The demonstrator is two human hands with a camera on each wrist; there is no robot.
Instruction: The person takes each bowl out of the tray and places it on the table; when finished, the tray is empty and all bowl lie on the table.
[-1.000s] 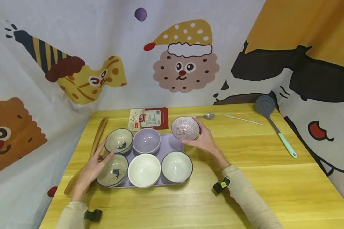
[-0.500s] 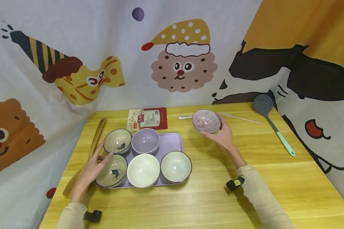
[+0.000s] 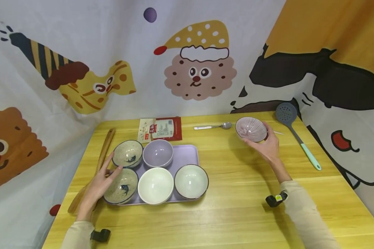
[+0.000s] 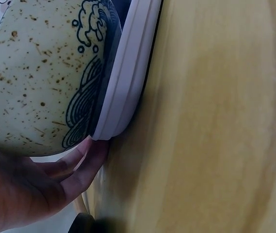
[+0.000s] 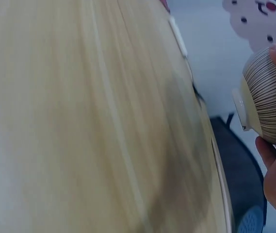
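Above the right part of the worktop (image 3: 224, 218), the striped bowl (image 3: 250, 129) is held aloft, clear of the wood. The right hand (image 3: 270, 147) grasps it by the side, thumb at the near edge and fingers round the far right. Behind it lies a pale thin utensil (image 3: 279, 133), mostly hidden, only one end showing beyond the hand. The right wrist view cuts this hand off at the frame's edge, though the bowl's lined outside and white foot show.

At the opposite end, the left hand (image 3: 101, 183) grasps nothing that shows; its fingers extend loosely against the near speckled bowl (image 3: 121, 188) and the far speckled bowl (image 3: 127, 154). Some fingertips disappear behind a bowl and the tray's edge in the left wrist view.

The purple tray (image 3: 187, 155), largely covered, bears five bowls: these two, each with a dark fish painted inside, plus a purple bowl (image 3: 158, 154), a white bowl (image 3: 156, 186) and a dark-rimmed bowl (image 3: 191, 182). A wooden utensil (image 3: 106, 145) runs partly beneath the left hand. The small print on the packet (image 3: 160, 129) is illegible. Near it lies a spoon (image 3: 213, 127); farther right, a slotted turner (image 3: 286, 113).
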